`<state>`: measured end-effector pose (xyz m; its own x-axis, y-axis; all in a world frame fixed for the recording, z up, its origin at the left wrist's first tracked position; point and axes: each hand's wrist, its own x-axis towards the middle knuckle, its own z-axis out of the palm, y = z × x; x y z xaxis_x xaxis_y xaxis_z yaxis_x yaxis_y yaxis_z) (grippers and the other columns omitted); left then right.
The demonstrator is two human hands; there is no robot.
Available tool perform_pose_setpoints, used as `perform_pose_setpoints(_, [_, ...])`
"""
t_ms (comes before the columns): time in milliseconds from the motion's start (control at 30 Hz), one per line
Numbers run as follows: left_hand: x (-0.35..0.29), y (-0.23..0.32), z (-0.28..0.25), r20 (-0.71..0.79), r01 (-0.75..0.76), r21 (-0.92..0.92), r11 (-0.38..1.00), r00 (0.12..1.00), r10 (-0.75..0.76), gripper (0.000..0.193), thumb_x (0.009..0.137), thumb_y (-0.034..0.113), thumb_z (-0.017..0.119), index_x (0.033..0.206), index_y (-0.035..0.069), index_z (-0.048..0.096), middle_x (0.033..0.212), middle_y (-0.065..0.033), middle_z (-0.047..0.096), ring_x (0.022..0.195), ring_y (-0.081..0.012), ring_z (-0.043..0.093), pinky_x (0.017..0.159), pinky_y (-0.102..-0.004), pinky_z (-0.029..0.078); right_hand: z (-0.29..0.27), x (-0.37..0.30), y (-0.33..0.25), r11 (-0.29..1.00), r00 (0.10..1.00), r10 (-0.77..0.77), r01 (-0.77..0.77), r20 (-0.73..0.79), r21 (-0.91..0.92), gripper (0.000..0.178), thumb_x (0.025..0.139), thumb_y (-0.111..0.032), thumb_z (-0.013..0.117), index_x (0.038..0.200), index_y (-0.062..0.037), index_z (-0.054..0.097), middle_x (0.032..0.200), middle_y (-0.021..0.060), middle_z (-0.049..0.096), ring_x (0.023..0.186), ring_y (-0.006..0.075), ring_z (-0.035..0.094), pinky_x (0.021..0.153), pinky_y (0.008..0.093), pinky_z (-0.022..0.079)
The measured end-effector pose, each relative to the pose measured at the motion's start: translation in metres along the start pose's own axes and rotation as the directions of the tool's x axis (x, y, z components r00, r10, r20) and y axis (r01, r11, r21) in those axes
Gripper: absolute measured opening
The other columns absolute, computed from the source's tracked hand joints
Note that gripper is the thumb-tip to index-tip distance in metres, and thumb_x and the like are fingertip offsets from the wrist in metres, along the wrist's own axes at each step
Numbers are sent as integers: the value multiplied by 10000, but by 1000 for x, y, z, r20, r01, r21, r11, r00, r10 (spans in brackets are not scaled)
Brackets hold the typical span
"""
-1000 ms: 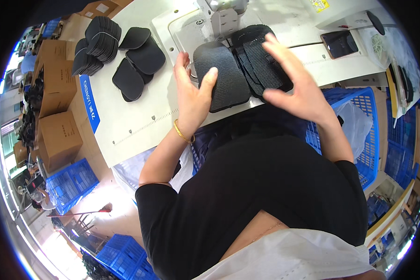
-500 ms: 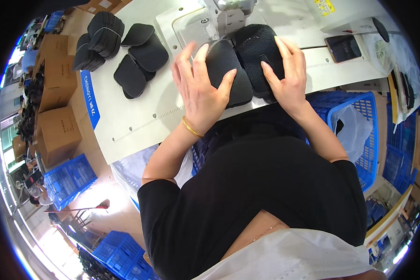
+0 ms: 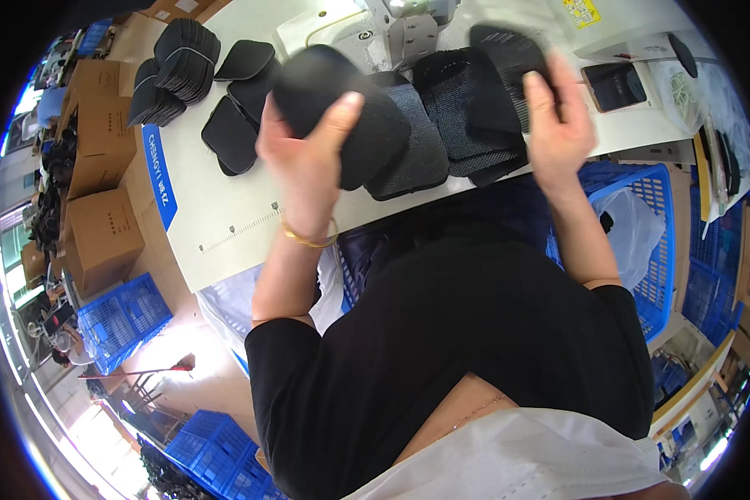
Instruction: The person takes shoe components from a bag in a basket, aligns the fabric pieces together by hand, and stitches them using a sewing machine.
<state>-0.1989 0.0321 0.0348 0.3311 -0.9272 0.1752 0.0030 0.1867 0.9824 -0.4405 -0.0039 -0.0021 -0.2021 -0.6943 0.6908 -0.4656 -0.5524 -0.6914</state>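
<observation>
My left hand [image 3: 302,167] grips a black rounded pad [image 3: 321,83], thumb on top and fingers at its left edge; the pad is blurred and lifted above the table. Another black mesh-textured pad [image 3: 508,62] is pinched in my right hand [image 3: 561,129], tilted up on the right. Between the hands lie two side-by-side piles, a smooth-faced left pile [image 3: 408,137] and a meshed right pile [image 3: 458,100], at the table's front edge. The held pads partly cover both piles.
The sewing machine head [image 3: 408,33] stands just behind the piles. Tied stacks of black pads [image 3: 187,58] and several loose pads [image 3: 229,133] lie to the left on the white table [image 3: 225,204]. A phone [image 3: 612,87] rests at right; a blue basket [image 3: 662,242] stands below.
Both hands have come off the two piles and moved apart, each lifting a pad. The left hand went left, the right hand went right. More of the piles now shows between them.
</observation>
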Motion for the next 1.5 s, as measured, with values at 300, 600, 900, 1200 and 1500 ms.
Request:
perform_pose_setpoints(300, [-10, 39, 29, 249, 339, -416, 844, 935, -253, 215, 799, -47, 736, 998, 21, 692, 951, -56, 710, 831, -119, 669, 774, -258, 546, 27, 23, -71, 598, 800, 166, -546, 576, 587, 200, 946, -35, 536, 1144, -6, 548, 938, 43, 636, 828, 68, 603, 750, 199, 485])
perform_pose_setpoints(600, [0, 33, 22, 34, 175, -492, 853, 983, -182, 220, 814, -70, 713, 996, 30, 640, 946, -60, 690, 835, -147, 670, 766, -277, 556, 8, 11, -65, 706, 719, 182, -571, 671, 420, 139, 888, -47, 653, 1017, -1, 628, 868, 15, 610, 762, 52, 595, 659, 191, 495])
perform_pose_setpoints(900, [9, 28, 16, 92, 186, -461, 868, 982, -162, 276, 787, -96, 727, 1009, 22, 614, 936, -62, 674, 834, -145, 655, 787, -271, 543, 10, 14, -66, 650, 684, 207, -631, 700, 424, 95, 916, 47, 575, 1010, 42, 587, 1117, 131, 623, 879, 133, 637, 751, 242, 549])
perform_pose_setpoints(1200, [50, 34, 16, 199, 185, -300, 936, 972, -128, 279, 779, -78, 738, 1026, -30, 618, 950, -80, 681, 837, -144, 649, 776, -268, 537, 15, 47, -64, 588, 448, 235, -772, 862, 241, 184, 942, -96, 556, 1023, 52, 627, 818, 116, 706, 620, 117, 655, 559, 218, 515])
perform_pose_setpoints(1500, [117, 44, 17, 253, 249, -92, 964, 942, -219, 192, 797, -52, 697, 980, -100, 664, 977, -166, 698, 866, -234, 692, 822, -320, 560, 41, 68, -58, 620, 625, 215, -681, 750, 390, 230, 941, -169, 553, 853, 34, 619, 797, 139, 714, 546, 131, 640, 476, 237, 496])
